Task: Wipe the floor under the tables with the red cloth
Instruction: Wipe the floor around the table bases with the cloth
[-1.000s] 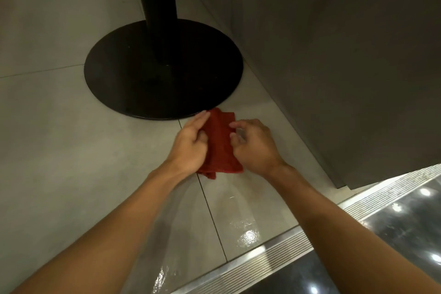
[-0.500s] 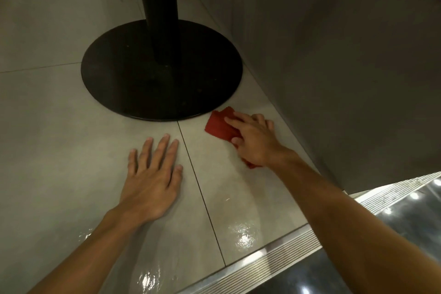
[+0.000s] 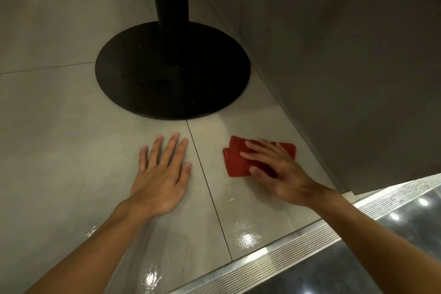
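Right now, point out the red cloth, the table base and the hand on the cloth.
red cloth [image 3: 232, 166], head view, uncovered left part.
table base [image 3: 124, 79], head view, left side of the flat black disc.
right hand [image 3: 281, 172], head view, back of the hand.

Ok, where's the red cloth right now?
In the head view the red cloth lies on the floor right of centre, pressed under the right hand, just this side of the black table base and left of the grey wall panel.

Grey tiled floor [image 3: 59, 126] with bright glints carries a black round table base [image 3: 133, 74] and post [image 3: 170, 7], beside a grey wall [image 3: 334, 55] and a ribbed metal strip [image 3: 286, 253].
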